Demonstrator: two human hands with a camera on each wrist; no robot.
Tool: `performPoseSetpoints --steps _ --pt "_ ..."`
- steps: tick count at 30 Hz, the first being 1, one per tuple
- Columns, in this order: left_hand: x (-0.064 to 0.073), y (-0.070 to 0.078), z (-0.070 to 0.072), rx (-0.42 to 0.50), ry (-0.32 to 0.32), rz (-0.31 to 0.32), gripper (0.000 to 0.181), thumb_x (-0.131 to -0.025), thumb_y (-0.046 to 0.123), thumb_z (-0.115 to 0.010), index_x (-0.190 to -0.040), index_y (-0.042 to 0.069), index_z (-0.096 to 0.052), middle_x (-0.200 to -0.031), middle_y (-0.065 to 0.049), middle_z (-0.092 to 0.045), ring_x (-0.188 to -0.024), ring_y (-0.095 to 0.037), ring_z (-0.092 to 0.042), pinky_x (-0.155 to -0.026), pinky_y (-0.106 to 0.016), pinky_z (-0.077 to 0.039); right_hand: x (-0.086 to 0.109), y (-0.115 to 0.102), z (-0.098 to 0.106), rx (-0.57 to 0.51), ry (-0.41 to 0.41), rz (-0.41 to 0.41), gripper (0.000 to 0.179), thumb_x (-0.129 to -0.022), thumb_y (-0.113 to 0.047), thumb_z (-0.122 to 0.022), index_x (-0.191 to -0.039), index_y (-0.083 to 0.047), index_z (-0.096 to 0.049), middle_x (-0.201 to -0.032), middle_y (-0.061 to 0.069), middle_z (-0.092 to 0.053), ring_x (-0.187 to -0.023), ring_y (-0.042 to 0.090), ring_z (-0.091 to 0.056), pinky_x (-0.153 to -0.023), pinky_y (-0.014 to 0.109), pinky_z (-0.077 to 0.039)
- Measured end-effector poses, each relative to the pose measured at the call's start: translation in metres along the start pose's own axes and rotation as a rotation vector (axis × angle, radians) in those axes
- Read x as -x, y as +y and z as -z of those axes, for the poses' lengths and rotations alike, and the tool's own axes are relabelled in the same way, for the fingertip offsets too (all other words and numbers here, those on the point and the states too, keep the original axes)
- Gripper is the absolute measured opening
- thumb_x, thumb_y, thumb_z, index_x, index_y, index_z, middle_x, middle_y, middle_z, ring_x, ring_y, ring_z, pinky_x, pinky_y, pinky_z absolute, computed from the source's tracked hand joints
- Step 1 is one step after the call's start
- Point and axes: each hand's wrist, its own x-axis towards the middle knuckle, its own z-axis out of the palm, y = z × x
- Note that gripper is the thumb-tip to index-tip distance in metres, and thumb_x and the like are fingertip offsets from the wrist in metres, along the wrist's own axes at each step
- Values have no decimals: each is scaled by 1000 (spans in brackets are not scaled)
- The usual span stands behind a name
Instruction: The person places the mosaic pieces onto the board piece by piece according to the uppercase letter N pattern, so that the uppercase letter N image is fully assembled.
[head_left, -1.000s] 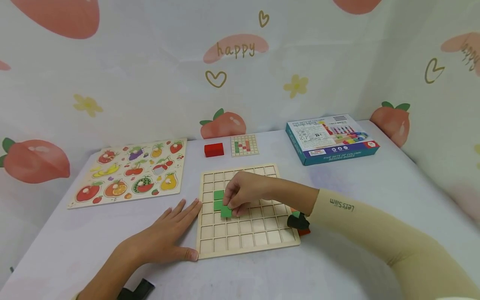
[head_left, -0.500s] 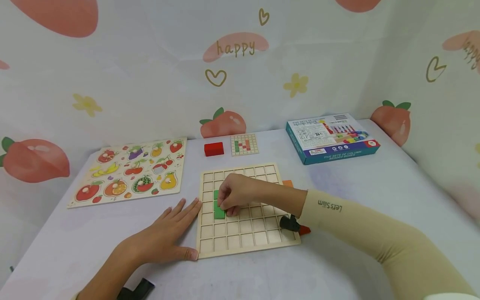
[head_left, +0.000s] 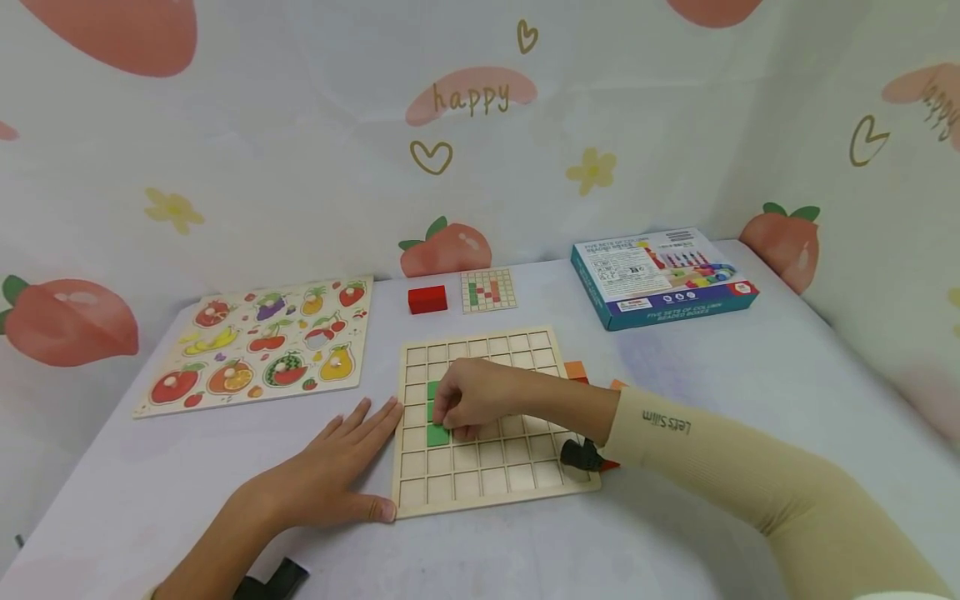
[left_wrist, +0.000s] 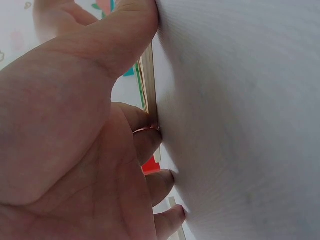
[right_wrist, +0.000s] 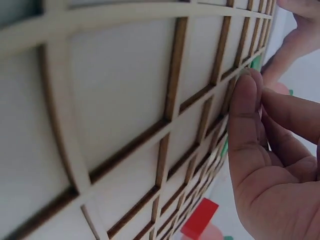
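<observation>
Since a second ago the right hand has slid the green tile leftward into the grid board, fingertips curled pinching this light, stiff, thin-edged piece, while the left hand lies flat, steadying the board.

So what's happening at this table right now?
A person is fitting green square tiles into a wooden grid board. The right hand rests on the board with its fingertips on the green tiles, which fill a short column of cells near the board's left side. The left hand lies flat on the table against the board's left edge. Behind the board sit a red block, a small pattern card, a fruit puzzle and a blue box.
</observation>
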Motion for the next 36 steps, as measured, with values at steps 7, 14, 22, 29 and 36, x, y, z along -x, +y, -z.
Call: performPoseSetpoints --steps 7,14,22,29,36 --pt "0 1 -1 -8 3 3 120 -74 76 -66 -162 14 -14 -167 -7 -13 -151 -42 -3 -115 -67 -8 19 6 16 -14 6 41 11 -93 2 -65 -94 -4 -75 -75 6 -71 -68 20 -69 -69 31 -59" --pt "0 1 -1 -25 8 -1 121 -74 77 -65 -162 12 -14 -167 -8 -13 -151 -42 -4 -115 -67 -9 63 24 41 -48 29 -36 12 -95 -5 -66 -100 -5 -76 -81 5 -71 -72 22 -69 -74 34 -60" --pt "0 1 -1 -23 11 -5 120 -74 77 -65 -162 13 -14 -167 -8 -14 -151 -42 -4 -115 -67 -9 116 53 50 136 117 -85 5 -92 -10 -73 -96 -10 -75 -79 1 -66 -75 18 -61 -70 32 -56" --pt "0 2 0 -22 13 -11 120 -75 77 -64 -162 12 -14 -167 -7 -13 -151 -42 -5 -116 -66 -9 142 69 38 298 180 -177 30 -75 -17 -90 -91 -18 -64 -74 -3 -57 -74 14 -55 -61 28 -48" --pt "0 3 1 -21 8 -2 121 -74 76 -65 -162 12 -14 -167 -8 -13 -151 -42 -5 -116 -66 -9 147 75 34 327 216 -177 37 -73 -17 -91 -97 -17 -63 -75 -3 -56 -73 14 -54 -61 29 -45"
